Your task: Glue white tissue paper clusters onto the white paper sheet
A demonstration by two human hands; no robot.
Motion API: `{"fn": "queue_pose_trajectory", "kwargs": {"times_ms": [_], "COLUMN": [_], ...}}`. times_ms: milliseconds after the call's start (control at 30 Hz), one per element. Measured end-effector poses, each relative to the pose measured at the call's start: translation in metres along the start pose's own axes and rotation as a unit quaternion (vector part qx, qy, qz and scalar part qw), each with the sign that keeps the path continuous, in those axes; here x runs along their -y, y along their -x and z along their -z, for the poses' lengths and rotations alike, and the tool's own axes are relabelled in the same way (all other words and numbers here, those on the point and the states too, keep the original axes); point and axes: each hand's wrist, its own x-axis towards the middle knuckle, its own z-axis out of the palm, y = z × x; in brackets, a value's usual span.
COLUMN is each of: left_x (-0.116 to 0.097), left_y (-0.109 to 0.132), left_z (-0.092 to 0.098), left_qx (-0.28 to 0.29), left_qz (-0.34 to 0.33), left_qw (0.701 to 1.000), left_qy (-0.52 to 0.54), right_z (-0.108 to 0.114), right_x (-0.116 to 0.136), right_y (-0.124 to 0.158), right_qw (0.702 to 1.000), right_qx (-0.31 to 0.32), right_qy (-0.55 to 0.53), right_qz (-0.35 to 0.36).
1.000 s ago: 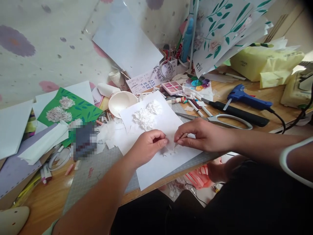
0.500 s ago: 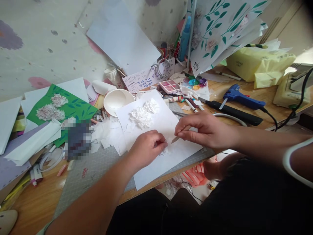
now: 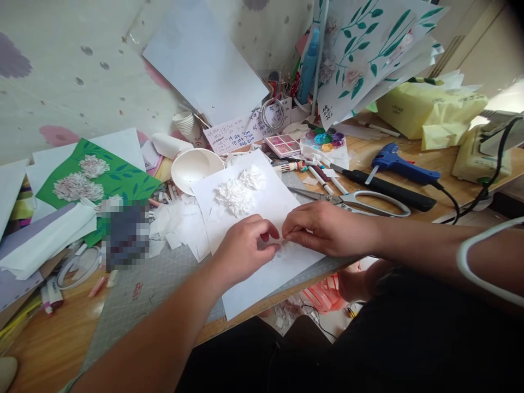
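Note:
My left hand point(image 3: 248, 245) is closed in a pinch, thumb and index tips at a small piece of white paper point(image 3: 281, 253), just above a white sheet point(image 3: 249, 292). Facing it, the fingertips of my right hand point(image 3: 327, 226) are pressed together and almost meet the left ones. What the right fingers grip is hidden. Beyond my hands, two white crumpled-paper flowers point(image 3: 237, 195) rest on the sheet. Scissors point(image 3: 356, 203) lie open behind my right hand.
A cutting mat point(image 3: 135, 305) lies beneath the sheet. Torn paper pieces point(image 3: 174, 224) and a white bowl point(image 3: 192, 169) are to the left. A blue glue gun point(image 3: 393, 164), a paint palette point(image 3: 325, 141) and a power strip point(image 3: 483, 158) stand at the right.
My right hand has moved left and down, up to the left fingertips. The thin tan pointed piece it pinched no longer shows. The scissors have come into fuller view.

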Motion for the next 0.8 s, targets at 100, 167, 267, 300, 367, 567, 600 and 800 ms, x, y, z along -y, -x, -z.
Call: {"fn": "queue_pose_trajectory", "kwargs": {"times_ms": [100, 167, 267, 300, 367, 567, 600, 800], "left_x": [0.003, 0.004, 0.005, 0.005, 0.006, 0.007, 0.008, 0.016], "left_y": [0.002, 0.003, 0.005, 0.005, 0.005, 0.008, 0.008, 0.008], "left_z": [-0.002, -0.002, -0.001, 0.000, 0.002, 0.012, 0.014, 0.027], "left_qx": [0.012, 0.018, 0.020, 0.020, 0.020, 0.039, 0.038, -0.037], "left_qz": [-0.021, -0.043, -0.080, -0.094, -0.123, -0.169, -0.165, -0.124], "left_qw": [1.000, 0.999, 0.996, 0.995, 0.991, 0.980, 0.981, 0.990], "left_qy": [0.014, 0.015, -0.014, -0.026, -0.049, -0.094, -0.091, -0.049], "right_z": [0.006, 0.010, 0.011, 0.010, 0.009, 0.008, 0.009, 0.010], "right_x": [-0.001, -0.001, -0.001, -0.001, -0.002, -0.001, -0.001, 0.000], "right_y": [0.002, 0.003, 0.003, 0.003, 0.003, 0.004, 0.004, 0.005], "right_qw": [0.992, 0.979, 0.977, 0.980, 0.986, 0.996, 0.997, 0.997], "right_qx": [-0.090, -0.147, -0.147, -0.131, -0.099, -0.007, 0.000, 0.014], "right_qy": [-0.079, -0.123, -0.135, -0.131, -0.116, -0.081, -0.079, -0.072], "right_qz": [-0.037, -0.065, -0.077, -0.073, -0.062, -0.022, -0.018, -0.014]}}
